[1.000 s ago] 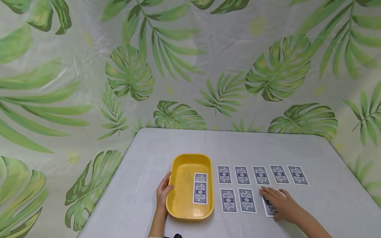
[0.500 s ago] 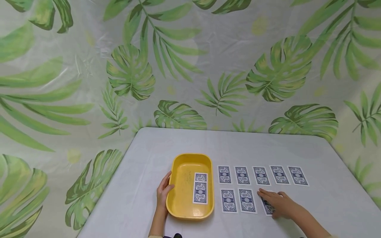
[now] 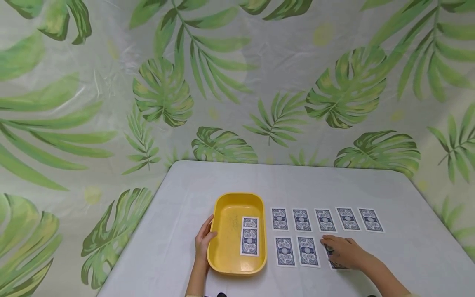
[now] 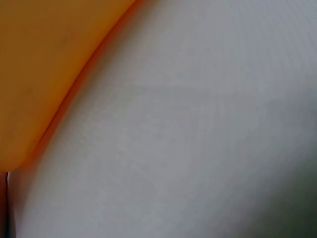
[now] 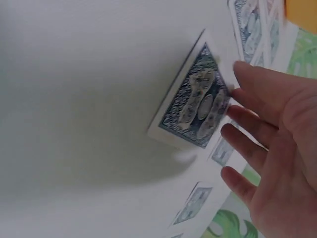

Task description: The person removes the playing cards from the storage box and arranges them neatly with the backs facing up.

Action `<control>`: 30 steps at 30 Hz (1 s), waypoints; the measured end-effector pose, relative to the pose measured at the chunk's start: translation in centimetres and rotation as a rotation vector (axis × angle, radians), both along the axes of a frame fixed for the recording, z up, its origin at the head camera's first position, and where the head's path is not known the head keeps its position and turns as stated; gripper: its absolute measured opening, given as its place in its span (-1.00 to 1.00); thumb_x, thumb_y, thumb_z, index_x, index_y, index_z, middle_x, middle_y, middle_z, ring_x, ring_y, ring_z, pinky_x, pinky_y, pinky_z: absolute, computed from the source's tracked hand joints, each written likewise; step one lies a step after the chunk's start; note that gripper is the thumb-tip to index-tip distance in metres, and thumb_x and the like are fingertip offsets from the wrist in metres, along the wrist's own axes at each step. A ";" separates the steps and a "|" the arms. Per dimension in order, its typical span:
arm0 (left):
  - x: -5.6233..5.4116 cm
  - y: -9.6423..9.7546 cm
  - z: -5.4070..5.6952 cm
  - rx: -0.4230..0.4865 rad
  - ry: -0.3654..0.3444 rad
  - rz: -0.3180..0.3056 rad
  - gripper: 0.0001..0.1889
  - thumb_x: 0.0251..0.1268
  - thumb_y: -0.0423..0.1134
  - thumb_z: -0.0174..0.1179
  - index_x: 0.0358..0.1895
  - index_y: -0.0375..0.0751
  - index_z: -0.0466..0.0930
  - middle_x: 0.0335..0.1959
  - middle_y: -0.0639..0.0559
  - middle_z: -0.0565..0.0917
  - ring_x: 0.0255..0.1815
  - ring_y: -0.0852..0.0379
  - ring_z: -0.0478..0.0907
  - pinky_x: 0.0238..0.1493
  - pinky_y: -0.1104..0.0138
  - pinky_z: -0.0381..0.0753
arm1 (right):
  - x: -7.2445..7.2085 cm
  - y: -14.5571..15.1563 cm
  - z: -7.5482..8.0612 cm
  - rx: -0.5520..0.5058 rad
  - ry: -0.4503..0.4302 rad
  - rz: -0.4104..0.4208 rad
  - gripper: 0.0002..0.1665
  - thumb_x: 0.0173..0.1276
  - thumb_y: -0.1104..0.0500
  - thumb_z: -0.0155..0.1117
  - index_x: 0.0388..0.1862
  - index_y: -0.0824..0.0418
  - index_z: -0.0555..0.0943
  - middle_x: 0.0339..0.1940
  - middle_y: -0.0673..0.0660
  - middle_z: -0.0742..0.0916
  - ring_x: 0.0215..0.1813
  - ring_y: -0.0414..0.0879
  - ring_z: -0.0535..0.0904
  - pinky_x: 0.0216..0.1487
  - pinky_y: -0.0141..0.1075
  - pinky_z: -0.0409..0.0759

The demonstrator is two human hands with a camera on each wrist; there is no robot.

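Note:
My left hand (image 3: pixel 203 243) holds the left side of a yellow tray (image 3: pixel 222 264), thumb over the rim. Two playing cards (image 3: pixel 250 241) lie overlapped, backs up, in the tray's right half. To the right, my right hand (image 3: pixel 346 252) is over a blue-backed playing card (image 5: pixel 195 104), the rightmost of the near row, and covers part of it in the head view. In the right wrist view its fingertips are at the card's edge, loosely bent and spread, not closed round it. The left wrist view shows only the tray's side and the cloth.
Two more face-down cards (image 3: pixel 308 251) lie in the near row, between the tray and my right hand. Behind them runs a row of several face-down cards (image 3: pixel 325 220). A white cloth (image 3: pixel 193 185) covers the table; a leaf-patterned sheet (image 3: pixel 274 74) hangs behind.
My right hand has shifted slightly left over the card, and its fingers have drawn in. The left hand and the tray stay put.

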State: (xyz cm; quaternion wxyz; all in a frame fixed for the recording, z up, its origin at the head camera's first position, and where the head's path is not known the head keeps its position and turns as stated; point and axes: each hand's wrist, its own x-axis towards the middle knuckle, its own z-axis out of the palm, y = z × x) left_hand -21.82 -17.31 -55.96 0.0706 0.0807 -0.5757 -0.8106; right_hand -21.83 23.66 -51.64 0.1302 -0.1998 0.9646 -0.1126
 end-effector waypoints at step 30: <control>0.1 0.0 0.0 -0.037 -0.018 0.012 -0.44 0.15 -0.49 -0.09 0.30 -0.20 0.27 0.32 -0.23 0.29 0.25 0.00 0.34 0.02 0.50 0.44 | -1.2 -15.3 4.2 -0.323 0.711 -0.152 -0.70 0.14 0.17 0.26 -0.10 0.10 0.60 -0.18 0.04 0.71 -0.10 -0.01 0.61 -0.01 -0.08 0.51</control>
